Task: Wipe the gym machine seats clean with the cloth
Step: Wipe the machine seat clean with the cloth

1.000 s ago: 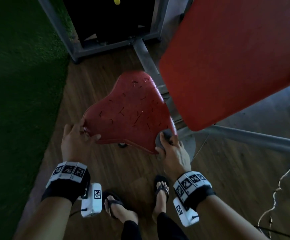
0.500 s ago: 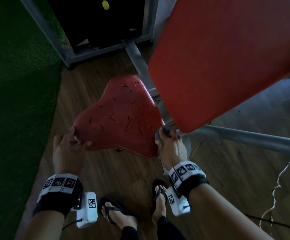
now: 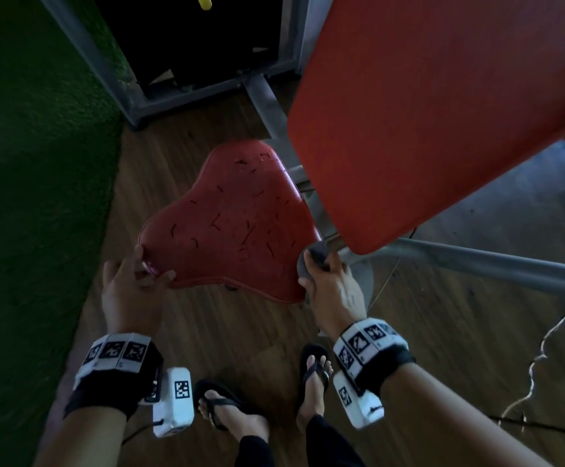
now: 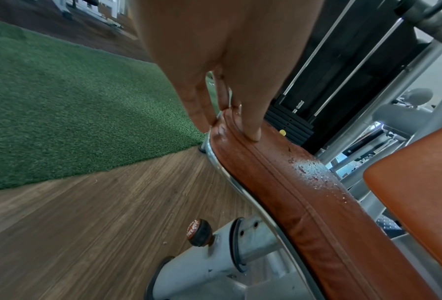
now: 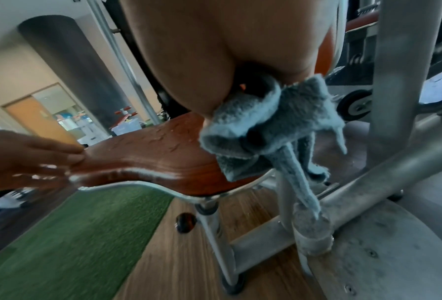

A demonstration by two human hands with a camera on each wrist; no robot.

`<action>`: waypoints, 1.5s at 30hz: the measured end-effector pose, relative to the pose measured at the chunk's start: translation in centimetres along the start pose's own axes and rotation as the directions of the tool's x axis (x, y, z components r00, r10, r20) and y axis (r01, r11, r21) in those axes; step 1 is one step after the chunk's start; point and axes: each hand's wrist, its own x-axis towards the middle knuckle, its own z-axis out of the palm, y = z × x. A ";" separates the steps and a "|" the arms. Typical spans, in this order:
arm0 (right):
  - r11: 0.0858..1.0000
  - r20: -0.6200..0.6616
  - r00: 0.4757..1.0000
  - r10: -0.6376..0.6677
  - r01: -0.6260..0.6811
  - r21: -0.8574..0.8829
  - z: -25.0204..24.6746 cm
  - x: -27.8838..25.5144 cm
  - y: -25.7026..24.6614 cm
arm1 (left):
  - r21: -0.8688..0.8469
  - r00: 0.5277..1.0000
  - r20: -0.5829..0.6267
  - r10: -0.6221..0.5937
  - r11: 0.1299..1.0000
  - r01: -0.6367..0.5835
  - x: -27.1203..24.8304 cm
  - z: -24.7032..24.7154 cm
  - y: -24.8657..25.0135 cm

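Note:
A worn red machine seat point(image 3: 230, 224) with cracked vinyl sits in the middle, its near edge facing me. My left hand point(image 3: 132, 284) grips the seat's front left corner, thumb on top and fingers along the rim point(image 4: 253, 132). My right hand point(image 3: 328, 284) holds a bunched grey cloth point(image 3: 311, 261) against the seat's front right corner. In the right wrist view the cloth point(image 5: 271, 130) hangs down past the seat edge point(image 5: 148, 162). A large red back pad point(image 3: 442, 112) leans over the seat on the right.
Grey steel frame tubes point(image 3: 496, 264) run right from under the pad. A black weight stack in a grey frame point(image 3: 186, 55) stands behind the seat. Green turf point(image 3: 31, 197) covers the left; wooden floor point(image 3: 476, 332) lies elsewhere. A black adjuster knob point(image 4: 199, 233) sits under the seat.
My right hand with the cloth has slid a little along the seat's right corner toward the back pad. The left hand keeps its grip on the left corner.

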 end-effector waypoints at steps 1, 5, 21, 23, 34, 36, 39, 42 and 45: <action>1.000 0.021 1.000 -0.017 0.017 0.001 0.3 -0.7 -0.2 | 0.007 1.000 -0.002 -0.003 1.000 0.003 0.0 0.0 0.1; 0.993 0.066 0.992 -0.106 0.108 -0.040 0.8 -0.6 -0.2 | 0.034 1.000 -0.011 0.017 0.999 -0.017 0.1 0.2 -0.3; 0.987 0.042 0.989 -0.144 0.146 -0.061 -0.1 3.3 -1.2 | 0.019 1.000 -0.025 0.008 1.000 -0.008 1.0 1.1 -1.8; 0.993 0.025 0.992 -0.120 0.120 0.010 0.2 4.0 -1.7 | 0.014 1.000 -0.029 0.002 1.000 -0.001 1.0 1.1 -2.0; 0.970 0.048 0.970 -0.237 0.239 -0.053 3.0 -0.8 -3.2 | -0.001 0.999 -0.034 -0.008 1.000 0.008 0.5 1.3 -1.5; 0.966 0.045 0.970 -0.239 0.242 -0.085 2.2 0.3 -4.1 | -0.013 0.999 -0.036 -0.016 1.000 0.015 0.5 1.4 -1.5; 0.967 0.049 0.971 -0.234 0.238 -0.093 1.0 2.3 -5.2 | -0.033 0.999 -0.035 -0.030 0.999 0.029 0.6 1.5 -1.3; 0.976 0.041 0.980 -0.195 0.198 -0.089 0.6 2.6 -5.6 | -0.038 0.998 -0.039 -0.040 0.999 0.039 0.6 1.5 -1.1; 0.977 0.049 0.982 -0.185 0.189 -0.097 1.1 1.1 -5.2 | -0.038 0.998 -0.048 -0.032 0.999 0.031 0.4 1.4 -0.6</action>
